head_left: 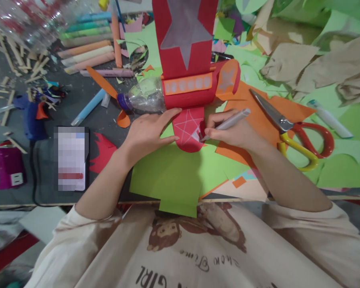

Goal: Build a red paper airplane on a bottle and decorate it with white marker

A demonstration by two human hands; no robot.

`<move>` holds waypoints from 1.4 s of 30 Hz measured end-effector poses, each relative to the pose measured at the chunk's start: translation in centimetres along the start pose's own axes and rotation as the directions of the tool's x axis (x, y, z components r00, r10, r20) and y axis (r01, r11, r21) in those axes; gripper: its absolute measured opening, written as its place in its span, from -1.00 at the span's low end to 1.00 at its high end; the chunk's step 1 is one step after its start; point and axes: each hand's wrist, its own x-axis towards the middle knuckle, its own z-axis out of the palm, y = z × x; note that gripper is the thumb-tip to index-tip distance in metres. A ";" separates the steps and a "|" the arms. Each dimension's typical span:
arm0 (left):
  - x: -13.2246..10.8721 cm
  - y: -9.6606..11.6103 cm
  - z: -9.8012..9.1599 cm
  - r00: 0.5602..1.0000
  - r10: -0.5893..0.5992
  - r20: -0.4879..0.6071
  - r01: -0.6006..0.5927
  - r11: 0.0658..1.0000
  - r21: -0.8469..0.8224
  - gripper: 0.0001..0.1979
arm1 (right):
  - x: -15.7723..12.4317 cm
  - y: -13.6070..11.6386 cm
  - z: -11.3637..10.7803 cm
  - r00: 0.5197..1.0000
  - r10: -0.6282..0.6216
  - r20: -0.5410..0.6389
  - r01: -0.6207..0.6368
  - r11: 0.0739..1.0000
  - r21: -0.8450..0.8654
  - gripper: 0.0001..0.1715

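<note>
A plastic bottle [148, 95] wrapped in red paper lies sideways as a plane body, with an orange propeller [103, 83] at its purple cap. Its far red wing [203, 52] bears a filled silver star. On the near red wing [192, 145] is a star outline, partly filled at its lower right. My left hand [151, 134] rests with fingers spread, thumb and index at this wing's left edge. My right hand [231, 132] is closed around a silver-grey marker [235, 119], its tip on the star. Green paper [168, 176] lies underneath.
Scissors [283, 123] with red and yellow handles lie on orange paper at the right. To the left are a phone [72, 158], a blue glue gun [34, 120] and red paper scraps [103, 152]. Several markers [90, 50], wooden sticks and plastic bottles fill the back left.
</note>
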 end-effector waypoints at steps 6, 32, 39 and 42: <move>0.0 0.0 -0.1 1.000 0.007 -0.008 -0.007 1.000 -0.009 -0.31 | 0.0 0.1 0.0 0.999 0.001 -0.042 0.002 0.997 0.083 -0.80; -0.1 0.3 -0.4 0.999 -0.036 0.029 0.036 0.999 -0.025 -0.33 | -0.1 0.1 0.2 0.993 -0.009 -0.116 0.013 0.999 0.033 -0.76; 0.0 0.1 -0.2 0.999 -0.029 0.017 0.030 1.000 -0.008 -0.32 | -0.1 0.2 0.4 0.992 0.004 -0.127 0.003 0.999 0.053 -0.78; 0.0 0.1 -0.1 1.000 -0.008 -0.002 0.008 1.000 -0.011 -0.31 | -0.1 0.2 0.4 0.990 -0.007 -0.138 0.014 0.999 0.045 -0.78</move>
